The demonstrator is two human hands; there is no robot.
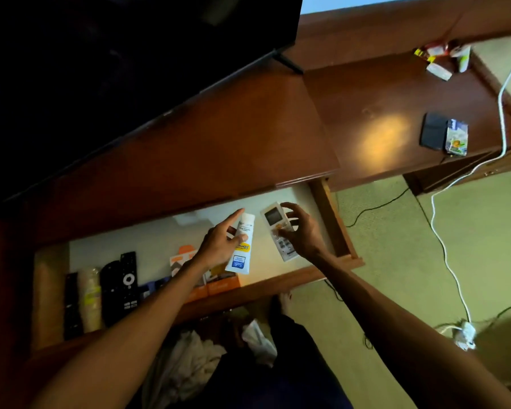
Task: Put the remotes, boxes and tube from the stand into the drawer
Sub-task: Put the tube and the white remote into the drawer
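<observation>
White tube (242,245) in drawer (331,214), under left hand (222,245), fingers loosely round it. Right hand (300,230) open over white remote (278,228). Tube likely light, squishy, slippery: hold middle.

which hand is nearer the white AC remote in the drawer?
Right. The right hand is over the white AC remote, its fingers touching it. The left hand is on the white tube beside it, apart from the remote.

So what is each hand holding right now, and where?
Left hand grips the white tube mid-body; right hand loosely touches the white remote, no firm grip.
</observation>
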